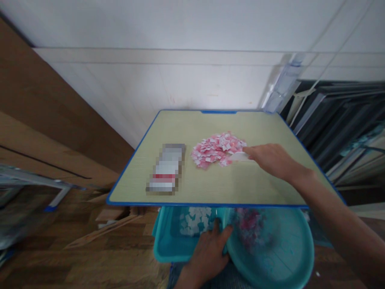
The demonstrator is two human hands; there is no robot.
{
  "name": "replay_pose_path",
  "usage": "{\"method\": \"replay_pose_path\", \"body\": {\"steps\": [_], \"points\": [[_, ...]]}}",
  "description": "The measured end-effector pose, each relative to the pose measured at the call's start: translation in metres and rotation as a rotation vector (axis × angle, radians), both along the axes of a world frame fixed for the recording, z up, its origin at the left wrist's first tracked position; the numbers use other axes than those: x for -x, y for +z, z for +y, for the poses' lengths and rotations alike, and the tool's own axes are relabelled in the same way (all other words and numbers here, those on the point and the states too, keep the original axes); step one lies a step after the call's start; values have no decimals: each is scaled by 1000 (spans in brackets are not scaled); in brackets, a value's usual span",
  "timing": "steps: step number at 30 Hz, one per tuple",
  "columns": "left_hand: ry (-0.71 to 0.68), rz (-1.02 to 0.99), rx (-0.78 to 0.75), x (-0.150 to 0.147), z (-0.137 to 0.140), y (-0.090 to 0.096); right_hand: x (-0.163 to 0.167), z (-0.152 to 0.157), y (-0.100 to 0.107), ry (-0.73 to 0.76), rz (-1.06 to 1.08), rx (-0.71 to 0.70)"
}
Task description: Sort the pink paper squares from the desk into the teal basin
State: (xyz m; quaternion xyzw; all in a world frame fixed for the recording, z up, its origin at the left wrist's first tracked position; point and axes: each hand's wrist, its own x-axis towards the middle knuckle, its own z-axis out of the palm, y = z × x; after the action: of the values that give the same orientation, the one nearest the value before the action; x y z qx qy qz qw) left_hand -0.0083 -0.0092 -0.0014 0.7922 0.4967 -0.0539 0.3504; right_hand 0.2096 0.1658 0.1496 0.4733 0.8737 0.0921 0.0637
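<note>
Paper pile point(213, 148), pink and white, is lying on the surface point(180, 124) just left of the right fingers point(250, 151), its long axis running roughly sideways toward them. Right hand point(269, 158) is sitting nearer; its fingers are pinching a flat white strip point(240, 157), which is pointing left and touching the pile's right-hand edge. Left hand point(209, 249) is resting lower, down-left of these fingers, at the round basin's point(290, 245) rim; cannot tell whether it is gripping.
</note>
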Motion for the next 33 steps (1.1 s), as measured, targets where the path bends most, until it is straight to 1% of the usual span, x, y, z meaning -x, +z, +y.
{"method": "replay_pose_path", "body": {"steps": [2,4,6,9,10,12,15,19,24,29,33], "points": [[5,6,4,0,-1,0,-6,-2,-1,51,23,30],[8,5,6,-1,-1,1,-14,-7,2,83,46,53],[12,0,3,-1,-1,2,-19,-12,9,80,35,85],[10,0,7,-2,0,2,-20,-15,18,36,-34,130],[7,1,10,-2,0,1,-18,-14,20,25,-40,123],[3,1,10,-2,0,0,-11,-9,20,-8,-23,62],[4,3,-5,-2,-1,-2,2,2,15,-47,6,-17],[6,2,-8,-2,-2,-1,5,6,7,-5,13,13],[-2,0,-4,-2,-1,-1,-13,-6,7,60,16,51],[-2,9,-1,-2,-1,-2,-27,-12,14,50,1,99],[-2,7,-1,-2,-1,0,-23,-7,19,-13,32,49]]}}
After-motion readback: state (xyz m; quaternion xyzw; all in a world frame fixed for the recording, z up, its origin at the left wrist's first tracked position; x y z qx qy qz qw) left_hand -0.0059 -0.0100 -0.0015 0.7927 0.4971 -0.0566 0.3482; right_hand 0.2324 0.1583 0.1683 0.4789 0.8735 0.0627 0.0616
